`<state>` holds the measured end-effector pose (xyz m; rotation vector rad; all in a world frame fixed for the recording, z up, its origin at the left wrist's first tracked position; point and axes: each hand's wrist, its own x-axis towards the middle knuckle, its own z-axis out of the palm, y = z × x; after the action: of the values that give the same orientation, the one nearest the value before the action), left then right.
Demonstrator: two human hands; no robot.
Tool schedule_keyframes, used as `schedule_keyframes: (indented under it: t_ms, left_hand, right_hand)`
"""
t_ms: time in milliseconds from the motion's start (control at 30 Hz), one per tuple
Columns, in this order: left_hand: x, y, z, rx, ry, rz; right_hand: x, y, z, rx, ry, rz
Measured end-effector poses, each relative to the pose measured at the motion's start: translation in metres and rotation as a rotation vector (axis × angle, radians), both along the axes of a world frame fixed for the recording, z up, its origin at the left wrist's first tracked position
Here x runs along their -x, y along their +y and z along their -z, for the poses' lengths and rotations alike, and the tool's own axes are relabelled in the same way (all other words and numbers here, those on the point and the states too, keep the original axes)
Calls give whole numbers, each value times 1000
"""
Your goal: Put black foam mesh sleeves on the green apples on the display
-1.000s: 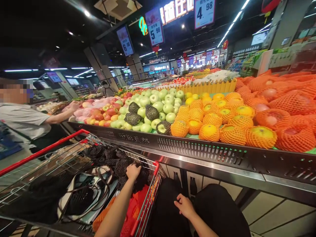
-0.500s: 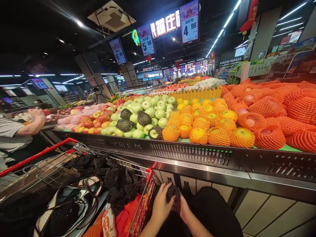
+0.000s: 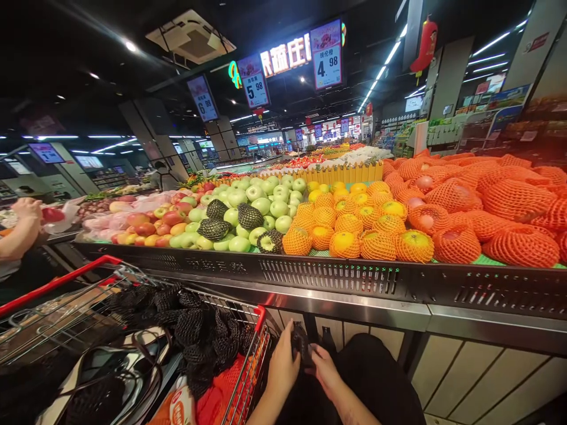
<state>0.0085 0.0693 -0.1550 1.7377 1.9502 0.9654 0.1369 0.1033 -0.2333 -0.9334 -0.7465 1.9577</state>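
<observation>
Head view: a crumpled black mesh sleeve (image 3: 302, 343) is held low before the black-clad knees (image 3: 376, 369), near a red-trimmed metal wire cart (image 3: 260, 319). Its edge appears pinched by the right hand (image 3: 325, 367); whether the cupped left hand (image 3: 283, 360) is closed cannot be told, and the mesh could be torn or dropped if pulled unevenly or gripped loosely.

We have the black slotted surface (image 3: 328, 274) before us, round green apples (image 3: 262, 206) on it between red-yellow round fruit (image 3: 172, 218) at left and orange-netted citrus (image 3: 344, 243) at right. A crumpled black piece (image 3: 302, 343) sits between our left hand (image 3: 283, 361) and right hand (image 3: 324, 369), right of the red-trimmed wire cart (image 3: 260, 317) holding black mesh netting (image 3: 190, 326).
</observation>
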Motion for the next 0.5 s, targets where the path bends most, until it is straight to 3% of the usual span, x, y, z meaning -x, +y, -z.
schedule_keyframes:
  t_ms: [100,233,367,500]
  left_hand:
    - [-4,-3,1,76,44,34]
    - [-1,0,-10,90,126,-49]
    - [5,3,-20,217,217,-118]
    - [2,-2,-14,280,257,-114]
  right_hand:
    - [0,5,9,22,-92,57]
    - [0,8,14,42,-131,75]
    - [-1,10,11,63,-146,79]
    - [-2,6,0,3,-74,-25]
